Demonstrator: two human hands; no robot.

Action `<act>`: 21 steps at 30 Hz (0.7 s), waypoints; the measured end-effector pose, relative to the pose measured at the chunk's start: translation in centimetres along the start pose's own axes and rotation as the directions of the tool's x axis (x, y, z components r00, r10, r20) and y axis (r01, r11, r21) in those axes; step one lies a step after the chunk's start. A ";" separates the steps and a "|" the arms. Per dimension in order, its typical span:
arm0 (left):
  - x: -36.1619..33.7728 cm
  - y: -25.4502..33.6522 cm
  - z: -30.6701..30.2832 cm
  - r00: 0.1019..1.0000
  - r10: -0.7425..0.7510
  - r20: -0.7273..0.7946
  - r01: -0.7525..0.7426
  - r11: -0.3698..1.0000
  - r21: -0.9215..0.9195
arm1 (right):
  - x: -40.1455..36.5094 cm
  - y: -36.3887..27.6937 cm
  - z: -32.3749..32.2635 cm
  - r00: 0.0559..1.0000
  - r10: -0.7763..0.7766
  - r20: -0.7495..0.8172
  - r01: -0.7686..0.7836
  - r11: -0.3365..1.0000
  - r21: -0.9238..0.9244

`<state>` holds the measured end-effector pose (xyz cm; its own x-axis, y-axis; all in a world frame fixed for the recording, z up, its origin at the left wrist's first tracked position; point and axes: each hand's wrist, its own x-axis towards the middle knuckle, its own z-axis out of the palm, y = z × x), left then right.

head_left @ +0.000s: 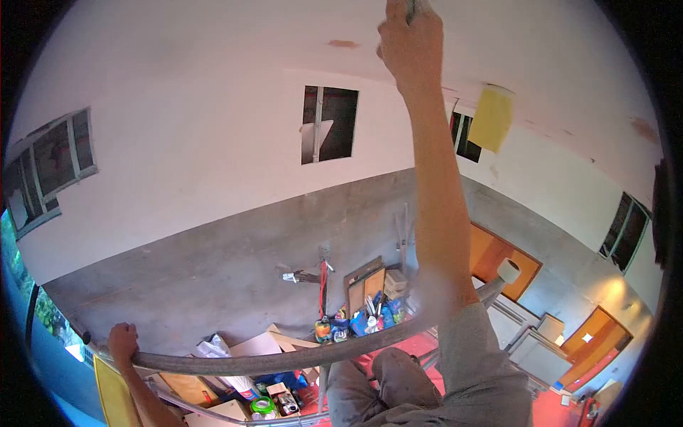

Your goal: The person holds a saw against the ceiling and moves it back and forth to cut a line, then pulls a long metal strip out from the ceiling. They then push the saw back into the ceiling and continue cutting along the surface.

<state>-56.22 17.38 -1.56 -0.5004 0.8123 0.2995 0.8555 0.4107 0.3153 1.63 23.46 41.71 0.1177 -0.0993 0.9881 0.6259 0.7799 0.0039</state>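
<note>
My right arm stretches straight up, and my right hand point(413, 43) is closed at the top edge of the view, around a small greyish thing against the white ceiling point(213, 92). What that thing is cannot be made out. At the lower left, my left hand point(123, 341) is closed at the end of a curved grey metal rail point(263, 363), which crosses in front of my body. A reddish-brown patch point(344, 44) marks the ceiling left of my right hand. My knees in grey trousers show below the rail.
Rectangular openings point(329, 124) are cut in the white surface. A yellow sheet point(492, 117) hangs right of my arm. Below are a roll point(509, 270) on the rail's right end, wooden doors point(596, 347), stacked panels point(538, 359), and boxes, bags and tools on the red floor point(551, 409).
</note>
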 end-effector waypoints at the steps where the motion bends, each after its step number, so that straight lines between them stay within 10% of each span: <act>1: 0.0 0.1 -0.2 1.000 -0.004 -0.007 0.004 1.000 0.020 | 0.7 -0.5 0.7 0.997 -0.026 -0.071 0.021 0.998 -0.067; 8: -0.1 0.7 -0.3 1.000 -0.015 0.017 0.016 0.998 -0.061 | -5.6 -2.8 -2.2 0.984 0.159 0.077 -0.152 0.985 -0.082; 11: 0.9 -1.6 1.9 1.000 -0.023 -0.018 0.021 0.998 -0.063 | -2.5 -1.4 -1.3 0.996 -0.059 0.070 0.072 0.975 -0.210; 14: -0.1 0.2 -0.2 0.999 0.040 0.002 -0.040 0.999 0.021 | 0.2 -2.8 0.4 0.988 0.150 -0.020 -0.152 0.978 -0.146; 17: 1.8 -3.0 1.8 0.990 0.144 -0.006 -0.143 0.986 0.088 | 0.0 0.0 -0.8 0.977 -0.214 -0.022 0.187 0.895 -0.406; 21: 2.1 -3.6 3.4 0.997 0.079 0.000 -0.079 0.996 -0.039 | -3.2 -3.3 -4.2 0.986 0.078 0.150 -0.028 0.949 -0.315</act>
<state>-59.89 19.06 -5.09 -0.4309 0.8423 0.3237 0.8867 0.3286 0.3252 2.45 18.64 37.89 0.0494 0.0559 0.9972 0.8331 0.5484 -0.0720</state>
